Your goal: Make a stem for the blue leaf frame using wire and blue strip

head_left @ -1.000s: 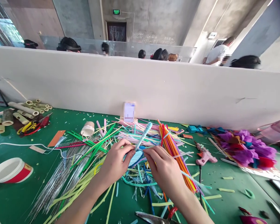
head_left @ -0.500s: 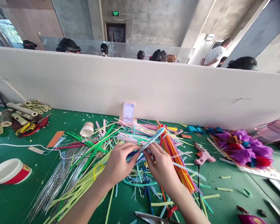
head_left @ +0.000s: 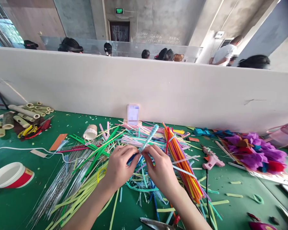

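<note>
My left hand point(head_left: 118, 167) and my right hand point(head_left: 159, 171) meet over a heap of coloured pipe cleaners point(head_left: 139, 143) on the green table. Both pinch the lower end of a light blue wrapped stem point(head_left: 148, 139) that slants up and to the right between them. A loose light blue strand point(head_left: 184, 171) trails from my right hand to the right. A bundle of orange pipe cleaners point(head_left: 182, 159) lies just right of my hands. Silver wires point(head_left: 62, 182) lie to the left.
A pink glue gun point(head_left: 211, 161) and purple felt flowers point(head_left: 254, 151) lie right. Scissors point(head_left: 158, 223) sit at the near edge. A red-and-white paper bowl point(head_left: 9, 175), bamboo tubes point(head_left: 26, 111) and pliers point(head_left: 33, 129) are left. A white partition point(head_left: 158, 89) backs the table; other people sit beyond.
The blue stem tilted to the right, then swung back more upright. My hands drew closer together on its lower end, and the trailing strand shifted with my right hand.
</note>
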Available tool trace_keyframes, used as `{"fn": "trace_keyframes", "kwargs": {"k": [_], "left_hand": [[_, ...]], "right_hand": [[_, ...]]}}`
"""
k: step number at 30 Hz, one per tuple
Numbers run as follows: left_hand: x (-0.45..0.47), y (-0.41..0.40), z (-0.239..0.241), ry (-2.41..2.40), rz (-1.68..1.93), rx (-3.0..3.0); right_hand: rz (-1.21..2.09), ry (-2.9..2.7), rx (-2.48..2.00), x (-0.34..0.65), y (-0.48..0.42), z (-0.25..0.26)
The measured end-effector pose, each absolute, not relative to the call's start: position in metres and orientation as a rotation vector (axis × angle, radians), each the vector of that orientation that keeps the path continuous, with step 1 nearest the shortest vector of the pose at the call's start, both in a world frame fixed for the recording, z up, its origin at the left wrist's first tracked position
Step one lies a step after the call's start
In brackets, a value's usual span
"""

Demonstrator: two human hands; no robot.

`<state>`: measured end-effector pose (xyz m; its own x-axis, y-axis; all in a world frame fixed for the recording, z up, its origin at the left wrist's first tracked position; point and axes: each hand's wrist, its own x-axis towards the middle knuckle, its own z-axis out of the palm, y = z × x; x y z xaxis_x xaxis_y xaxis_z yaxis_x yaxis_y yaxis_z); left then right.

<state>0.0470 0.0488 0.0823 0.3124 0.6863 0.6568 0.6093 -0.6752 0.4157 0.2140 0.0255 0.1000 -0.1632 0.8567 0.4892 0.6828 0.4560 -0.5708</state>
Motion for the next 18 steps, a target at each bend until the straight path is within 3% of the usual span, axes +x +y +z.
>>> {"fn": "trace_keyframes", "kwargs": {"k": [9, 18], "left_hand": [[0.046, 0.049, 0.084, 1.327, 1.367, 2.556], [0.04, 0.066, 0.083, 1.45, 1.273, 2.225]], "right_hand": [[0.252, -1.946, -1.34, 0.217, 0.024, 0.099], [-0.396, -2.37, -1.39, 0.228, 0.022, 0.12]]}}
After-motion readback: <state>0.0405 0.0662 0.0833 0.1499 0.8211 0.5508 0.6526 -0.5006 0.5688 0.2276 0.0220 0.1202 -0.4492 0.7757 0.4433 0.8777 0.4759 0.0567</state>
